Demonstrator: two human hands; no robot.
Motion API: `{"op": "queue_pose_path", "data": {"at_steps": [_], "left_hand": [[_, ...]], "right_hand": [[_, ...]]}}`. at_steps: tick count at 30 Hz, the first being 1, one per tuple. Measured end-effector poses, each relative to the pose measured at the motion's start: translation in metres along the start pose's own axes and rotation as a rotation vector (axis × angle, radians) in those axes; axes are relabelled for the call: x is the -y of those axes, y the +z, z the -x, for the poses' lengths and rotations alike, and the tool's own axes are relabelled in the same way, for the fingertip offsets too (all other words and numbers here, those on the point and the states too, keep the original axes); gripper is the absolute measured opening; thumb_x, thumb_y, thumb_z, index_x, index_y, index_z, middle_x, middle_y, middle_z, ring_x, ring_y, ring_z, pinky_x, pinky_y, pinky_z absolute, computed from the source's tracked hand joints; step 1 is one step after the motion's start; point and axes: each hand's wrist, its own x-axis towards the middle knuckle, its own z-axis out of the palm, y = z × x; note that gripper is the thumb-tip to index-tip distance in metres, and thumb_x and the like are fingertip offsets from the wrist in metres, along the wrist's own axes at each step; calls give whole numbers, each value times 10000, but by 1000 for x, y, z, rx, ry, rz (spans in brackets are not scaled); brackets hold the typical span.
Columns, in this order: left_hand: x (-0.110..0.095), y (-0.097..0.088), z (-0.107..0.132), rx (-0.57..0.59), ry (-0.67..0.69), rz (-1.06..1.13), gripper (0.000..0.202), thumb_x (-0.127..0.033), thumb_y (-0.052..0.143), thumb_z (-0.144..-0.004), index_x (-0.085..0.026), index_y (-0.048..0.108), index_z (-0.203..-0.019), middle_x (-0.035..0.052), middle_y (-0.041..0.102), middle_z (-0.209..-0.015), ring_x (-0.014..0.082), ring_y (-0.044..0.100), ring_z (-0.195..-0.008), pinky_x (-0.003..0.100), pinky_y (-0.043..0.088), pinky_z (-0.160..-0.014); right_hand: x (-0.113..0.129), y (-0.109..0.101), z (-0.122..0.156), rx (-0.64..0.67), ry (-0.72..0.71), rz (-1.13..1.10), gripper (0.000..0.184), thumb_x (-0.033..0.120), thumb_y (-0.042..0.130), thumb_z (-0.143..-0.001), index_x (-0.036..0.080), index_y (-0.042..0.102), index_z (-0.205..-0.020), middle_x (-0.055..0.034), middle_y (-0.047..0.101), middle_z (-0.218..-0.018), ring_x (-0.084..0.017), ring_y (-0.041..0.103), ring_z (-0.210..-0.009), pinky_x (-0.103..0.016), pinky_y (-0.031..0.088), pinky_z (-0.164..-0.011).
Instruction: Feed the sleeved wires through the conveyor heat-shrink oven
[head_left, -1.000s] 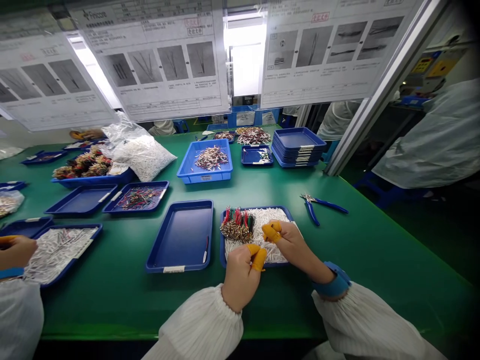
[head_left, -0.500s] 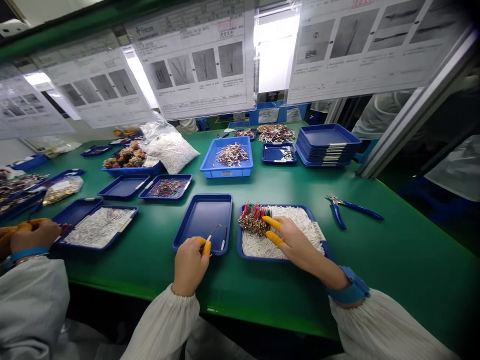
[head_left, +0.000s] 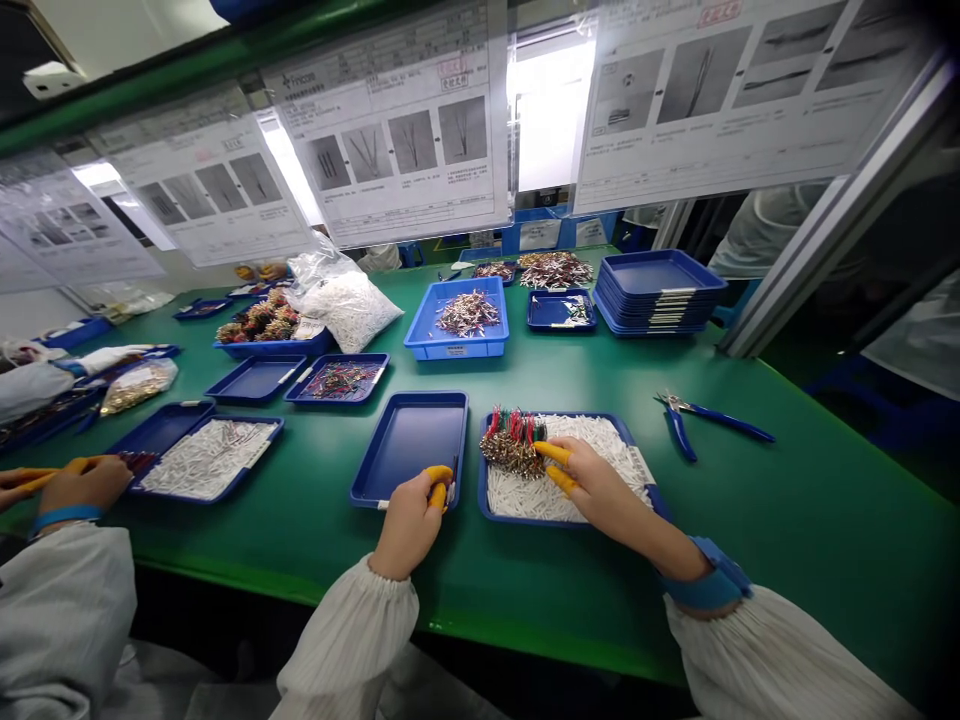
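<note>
My left fingers [head_left: 439, 488] pinch together on a thin wire [head_left: 453, 482] at the edge of an empty blue tray [head_left: 409, 425]. My right fingers [head_left: 551, 453] sit apart, just beside a bundle of terminal wires [head_left: 512, 445] in a tray of white pieces [head_left: 559, 416].

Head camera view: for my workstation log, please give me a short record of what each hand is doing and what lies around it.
Left hand: pinches a thin wire in yellow finger cots, at the rim of a blue plastic tray.
Right hand: fingertips reach a bundle of red and green wires with metal terminals.
Under the bundle: loose white sleeves in a blue tray.
Right wrist: blue strap.
Nearby: blue-handled pliers.
Co-worker: a hand at the far left.
</note>
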Motion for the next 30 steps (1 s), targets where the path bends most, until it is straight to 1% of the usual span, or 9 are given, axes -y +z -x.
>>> {"op": "queue_pose_path", "data": {"at_steps": [6,10,15,17,19,21,23,27,30], "left_hand": [[4,5,1,-75,-2,-37,324,-143,399,-780,-121,587,-1043,108,679,-975,195,640,-888,325,531,-755],[1,5,2,-164,53,-51,293,-171,423,-790,-111,595,-1019,114,677,-955,200,642,-858,324,540,-725],[-20,9,3,-215,247,-36,226,-179,460,-800,-133,606,-966,92,677,-902,176,639,-813,290,539,-702],[-31,13,2,-205,350,-45,220,-153,457,-797,-142,604,-959,90,673,-894,172,630,-822,295,532,-725],[-42,19,-1,-182,427,-48,235,-124,450,-790,-154,599,-969,91,666,-909,172,618,-842,309,524,-750],[-54,25,-5,-159,479,-58,259,-100,444,-781,-164,597,-979,96,655,-969,183,597,-901,340,510,-800],[-64,31,-10,-145,517,-113,275,-90,453,-767,-164,601,-987,106,628,-1065,216,549,-1015,406,467,-885],[-77,45,-21,-117,531,-291,299,-83,489,-726,-162,603,-991,115,537,-1234,283,397,-1207,554,307,-1008],[-80,54,-27,-99,502,-381,259,-85,508,-710,-173,601,-935,110,471,-1309,296,309,-1274,610,211,-1029]], "right_hand": [[0,-3,-1,-40,67,-65,345,121,416,-752,159,628,-1022,-110,609,-1016,-223,559,-946,-416,476,-849],[0,-4,-1,-136,113,-116,309,126,437,-741,150,656,-958,-98,638,-947,-204,589,-878,-382,502,-806],[-5,-5,-1,-259,154,-178,212,203,510,-739,173,676,-867,-82,663,-888,-206,606,-830,-376,518,-750],[-4,-4,-1,-231,172,-203,226,230,515,-752,166,669,-906,-88,659,-893,-205,607,-825,-370,522,-735],[-2,-3,-1,-156,129,-189,277,232,525,-757,177,643,-1002,-88,644,-938,-201,596,-861,-371,512,-765],[2,-2,-1,-84,30,-130,332,200,534,-753,206,612,-1076,-81,624,-997,-201,569,-925,-383,483,-828],[5,-2,-1,-57,-34,-77,334,154,515,-755,219,617,-1066,-78,615,-1022,-200,547,-961,-391,456,-866],[3,-4,-1,-95,84,-101,243,154,495,-758,182,668,-926,-82,647,-903,-196,583,-844,-366,485,-773],[-2,-7,-1,-183,163,-150,195,208,530,-745,173,680,-864,-80,664,-859,-200,602,-805,-359,497,-742]]}}
